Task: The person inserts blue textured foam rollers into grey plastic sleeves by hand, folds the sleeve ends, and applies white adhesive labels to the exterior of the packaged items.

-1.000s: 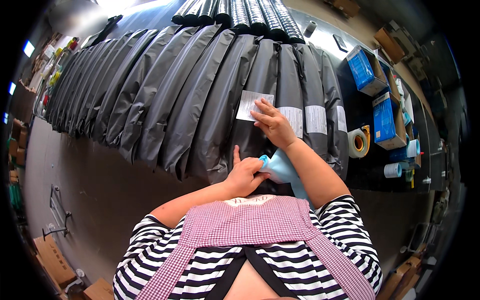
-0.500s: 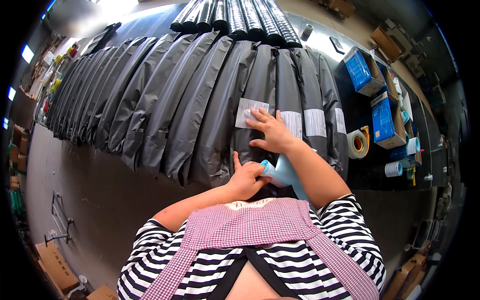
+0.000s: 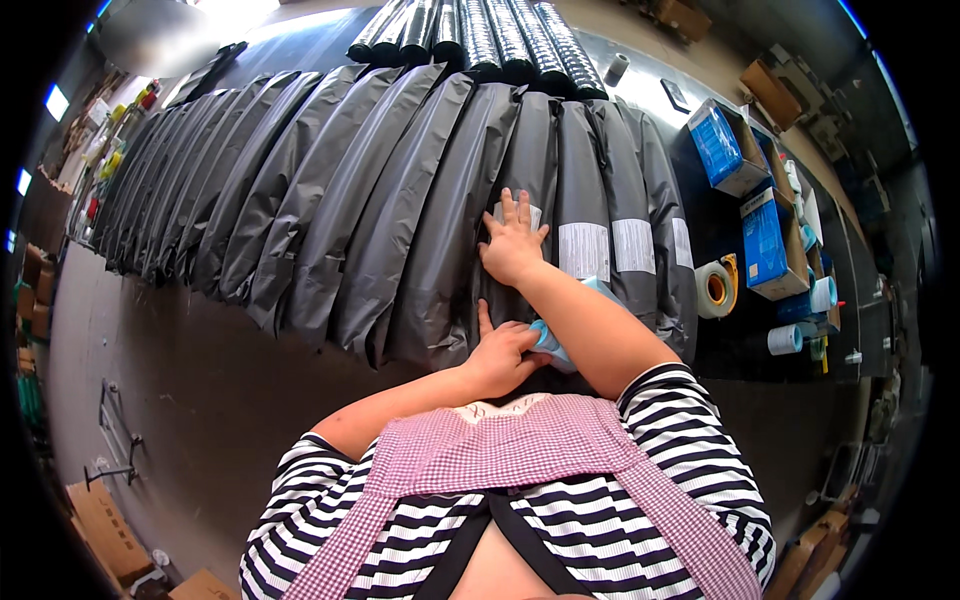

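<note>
A row of long dark grey plastic packages [image 3: 527, 150] lies side by side before me. My right hand [image 3: 514, 245] rests on one of them with fingers spread, pressing over a white label [image 3: 534, 214] that it mostly covers. Closer to my body, my left hand [image 3: 500, 358] is closed around a label roll with light blue backing [image 3: 552, 348], its index finger stretched out along the package. Part of the roll's strip is hidden behind my right forearm. To the right, neighbouring packages carry white printed labels [image 3: 584, 250].
Black rolls [image 3: 485, 45] lie beyond the packages. At the right stand blue boxes [image 3: 765, 240], a tape roll in a yellow dispenser [image 3: 714, 289] and label rolls [image 3: 786, 340]. A phone-like dark slab [image 3: 675, 95] lies at the far right.
My right hand has moved left over the label, which was more exposed before, and its fingers now lie across it. My left hand has shifted slightly right with the roll.
</note>
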Tool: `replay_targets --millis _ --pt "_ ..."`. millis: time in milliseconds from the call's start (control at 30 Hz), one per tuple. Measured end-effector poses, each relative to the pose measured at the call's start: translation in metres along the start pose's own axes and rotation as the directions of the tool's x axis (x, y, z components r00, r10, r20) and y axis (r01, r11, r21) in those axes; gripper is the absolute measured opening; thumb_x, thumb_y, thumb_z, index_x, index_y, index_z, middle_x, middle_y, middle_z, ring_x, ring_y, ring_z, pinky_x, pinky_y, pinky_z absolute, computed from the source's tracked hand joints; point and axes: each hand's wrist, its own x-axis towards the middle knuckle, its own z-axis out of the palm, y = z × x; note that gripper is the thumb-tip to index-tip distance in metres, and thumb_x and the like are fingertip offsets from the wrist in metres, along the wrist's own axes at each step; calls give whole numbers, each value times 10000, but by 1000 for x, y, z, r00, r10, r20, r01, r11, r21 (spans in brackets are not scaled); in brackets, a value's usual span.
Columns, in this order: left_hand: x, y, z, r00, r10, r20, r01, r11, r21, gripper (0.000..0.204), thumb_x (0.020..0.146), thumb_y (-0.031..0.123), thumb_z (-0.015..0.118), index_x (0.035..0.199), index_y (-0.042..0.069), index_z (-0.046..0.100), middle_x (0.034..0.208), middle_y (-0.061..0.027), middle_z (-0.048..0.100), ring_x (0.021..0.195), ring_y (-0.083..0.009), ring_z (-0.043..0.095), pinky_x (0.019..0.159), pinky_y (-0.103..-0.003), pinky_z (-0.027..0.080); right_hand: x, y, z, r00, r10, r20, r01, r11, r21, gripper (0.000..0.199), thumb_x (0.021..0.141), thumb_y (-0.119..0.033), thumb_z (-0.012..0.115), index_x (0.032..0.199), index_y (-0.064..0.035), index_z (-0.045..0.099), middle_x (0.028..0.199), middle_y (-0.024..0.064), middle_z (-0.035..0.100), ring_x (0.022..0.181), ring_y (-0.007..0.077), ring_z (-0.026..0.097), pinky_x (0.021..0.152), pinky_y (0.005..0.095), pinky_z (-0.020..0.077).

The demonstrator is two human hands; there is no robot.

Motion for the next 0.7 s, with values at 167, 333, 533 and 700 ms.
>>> replay_targets --millis 167,333,533,700 --pt "-4 -6 -2 999 43 0 -43 999 7 222 918 255 692 876 59 597 925 -81 634 1081 -304 591 1099 -763 -44 -24 -2 -4 967 -43 250 28 998 62 655 923 -334 649 1521 -180 432 1686 155 68 1534 461 -26 1157 699 203" --pt "-3 -1 -3 999 43 18 -43 999 -11 183 933 247 675 928 74 615 950 -77 639 1112 -304 578 1109 -757 -39 -1 -1 -38 978 205 45 -207 977 52 804 936 -376 645 1606 -268 213 1687 158 -9 1497 493 188 1167 540 334" --pt "-8 -7 -6 996 91 10 -90 996 -14 206 926 265 686 938 75 607 977 -81 630 1121 -304 577 1110 -757 -55 -8 -1 -34 914 167 368 -180 984 -1 772 924 -350 605 1602 -303 238 1673 221 -30 1406 527 367 1124 507 402" --pt "-10 -3 -11 991 -15 132 8 999 52 221 923 279 692 1010 87 624 1061 -92 642 1177 -303 567 1119 -753 -38 4 -24 -38 944 280 173 -202 908 -367 662 968 -471 567 1570 -341 322 1609 268 252 1350 520 442 1102 568 398"
